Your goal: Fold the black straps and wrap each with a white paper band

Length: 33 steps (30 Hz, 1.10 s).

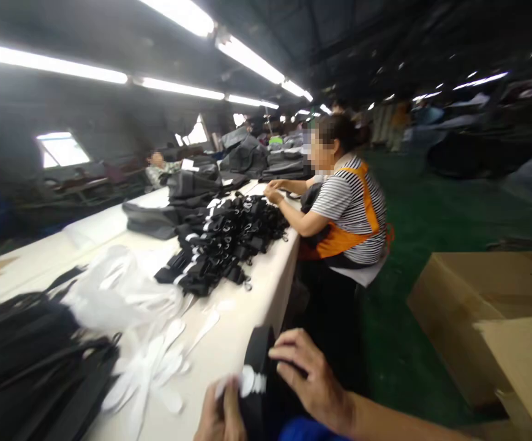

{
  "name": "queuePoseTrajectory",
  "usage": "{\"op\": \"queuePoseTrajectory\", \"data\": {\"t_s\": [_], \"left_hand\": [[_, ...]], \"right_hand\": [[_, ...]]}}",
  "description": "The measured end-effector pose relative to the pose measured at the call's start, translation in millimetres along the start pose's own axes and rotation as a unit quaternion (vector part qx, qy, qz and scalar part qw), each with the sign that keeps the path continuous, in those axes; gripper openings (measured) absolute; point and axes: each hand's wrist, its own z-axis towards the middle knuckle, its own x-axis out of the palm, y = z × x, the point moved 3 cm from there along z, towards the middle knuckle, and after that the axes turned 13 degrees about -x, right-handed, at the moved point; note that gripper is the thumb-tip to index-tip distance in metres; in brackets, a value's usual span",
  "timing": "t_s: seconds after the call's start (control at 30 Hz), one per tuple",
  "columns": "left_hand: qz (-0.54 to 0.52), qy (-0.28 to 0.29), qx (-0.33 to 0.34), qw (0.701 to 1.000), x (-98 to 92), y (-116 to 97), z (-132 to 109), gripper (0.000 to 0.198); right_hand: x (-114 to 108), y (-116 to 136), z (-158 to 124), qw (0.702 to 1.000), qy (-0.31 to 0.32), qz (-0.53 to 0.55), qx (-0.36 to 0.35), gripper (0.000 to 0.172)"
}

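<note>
One left hand (220, 411): clamped on the black piece (257, 348) beneath it.
White tab (248, 381): between hands; could be skewed if fabric is slackened.
Right hand (314, 375): touching the piece's right edge; grip unclear.
Loose strips (145, 390): strewn ahead-left on the desk (220, 355).

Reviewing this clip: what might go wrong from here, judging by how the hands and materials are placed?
The black piece is at the table's edge, between the left hand and right hand; if the hold loosens, it might drop off.

Loose white strips overlap beside the left hand, so a brush could scatter them.

The pile of black straps looks tangled; pulling one may drag others.
</note>
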Motion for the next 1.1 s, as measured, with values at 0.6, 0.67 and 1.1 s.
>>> {"op": "queuePoseTrajectory", "data": {"t_s": [0.6,0.67,1.1], "left_hand": [[0.112,0.014,0.15,0.982,43.0,-21,-6,0.023],[0.168,0.009,0.207,0.964,42.6,-26,-6,0.022],[0.2,0.125,0.352,0.906,33.4,-49,24,0.019]], "right_hand": [[9,-22,5,0.975,0.126,0.045,0.179,0.047],[10,-23,2,0.98,0.138,-0.01,0.146,0.051],[1,-48,2,0.971,0.169,0.03,0.168,0.053]]}}
